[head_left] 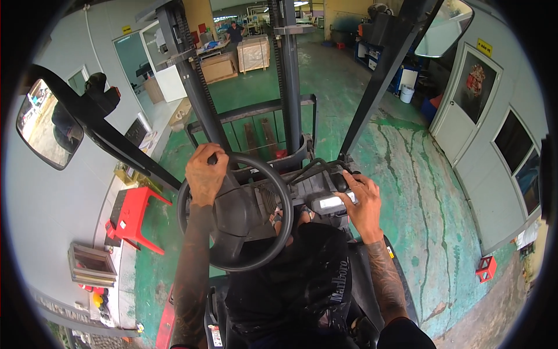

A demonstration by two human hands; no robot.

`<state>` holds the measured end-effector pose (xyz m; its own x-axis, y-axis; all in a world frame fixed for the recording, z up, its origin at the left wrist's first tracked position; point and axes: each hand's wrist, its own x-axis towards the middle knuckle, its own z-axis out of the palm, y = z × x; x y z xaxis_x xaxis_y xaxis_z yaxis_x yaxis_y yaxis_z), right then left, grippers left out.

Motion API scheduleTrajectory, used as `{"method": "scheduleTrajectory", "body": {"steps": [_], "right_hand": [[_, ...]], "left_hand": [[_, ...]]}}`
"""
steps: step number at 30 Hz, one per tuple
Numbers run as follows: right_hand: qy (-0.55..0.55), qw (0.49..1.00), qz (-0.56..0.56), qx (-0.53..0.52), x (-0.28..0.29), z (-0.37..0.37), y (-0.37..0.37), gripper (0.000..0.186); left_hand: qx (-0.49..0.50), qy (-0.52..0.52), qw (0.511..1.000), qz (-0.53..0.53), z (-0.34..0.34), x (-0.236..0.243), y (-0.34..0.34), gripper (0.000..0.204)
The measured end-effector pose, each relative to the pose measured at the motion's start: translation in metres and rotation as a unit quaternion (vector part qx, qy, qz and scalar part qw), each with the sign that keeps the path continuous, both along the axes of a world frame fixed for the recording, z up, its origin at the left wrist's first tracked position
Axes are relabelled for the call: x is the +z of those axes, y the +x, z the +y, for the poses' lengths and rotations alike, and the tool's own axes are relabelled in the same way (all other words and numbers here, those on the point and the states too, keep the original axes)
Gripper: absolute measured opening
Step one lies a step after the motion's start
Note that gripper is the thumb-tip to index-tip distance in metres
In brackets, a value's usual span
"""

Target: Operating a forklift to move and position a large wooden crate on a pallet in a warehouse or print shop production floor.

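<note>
I am seated in a forklift. My left hand is closed on the dark knob at the top left of the black steering wheel. My right hand rests with bent fingers on the control levers to the right of the wheel; what lies under its fingertips is partly hidden. Beyond the dashboard stand the upright mast and the fork carriage. My sandalled feet show below the wheel.
A person stands beside wooden crates ahead. Grey walls line both sides, with a red table at left, and a white door, bucket and red stool at right. Mirrors flank the cab; green floor runs ahead.
</note>
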<state>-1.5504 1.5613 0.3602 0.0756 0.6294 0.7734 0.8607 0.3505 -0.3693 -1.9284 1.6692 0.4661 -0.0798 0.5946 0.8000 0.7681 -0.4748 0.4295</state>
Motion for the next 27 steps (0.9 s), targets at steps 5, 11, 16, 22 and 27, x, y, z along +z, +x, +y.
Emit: {"method": "scheduleTrajectory", "body": {"steps": [5,11,16,22,27], "right_hand": [[0.003,1.0,-0.002,0.009,0.0,0.072,-0.017,0.063],[-0.005,1.0,0.002,0.013,0.007,0.181,-0.039,0.063],[0.016,1.0,0.006,0.002,0.01,0.291,-0.052,0.062],[0.001,1.0,0.011,-0.006,0.014,0.432,-0.072,0.063],[-0.003,1.0,0.011,-0.007,0.009,0.534,-0.085,0.063]], "left_hand": [[0.047,-0.014,0.998,-0.039,0.059,-0.007,-0.028,0.011],[0.088,0.016,0.992,-0.085,0.143,-0.018,-0.092,0.011],[0.099,0.033,0.99,-0.091,0.206,-0.049,-0.133,0.009],[0.105,0.02,0.989,-0.105,0.338,-0.053,-0.153,0.009],[0.074,0.0,0.994,-0.077,0.463,-0.038,-0.169,0.01]]}}
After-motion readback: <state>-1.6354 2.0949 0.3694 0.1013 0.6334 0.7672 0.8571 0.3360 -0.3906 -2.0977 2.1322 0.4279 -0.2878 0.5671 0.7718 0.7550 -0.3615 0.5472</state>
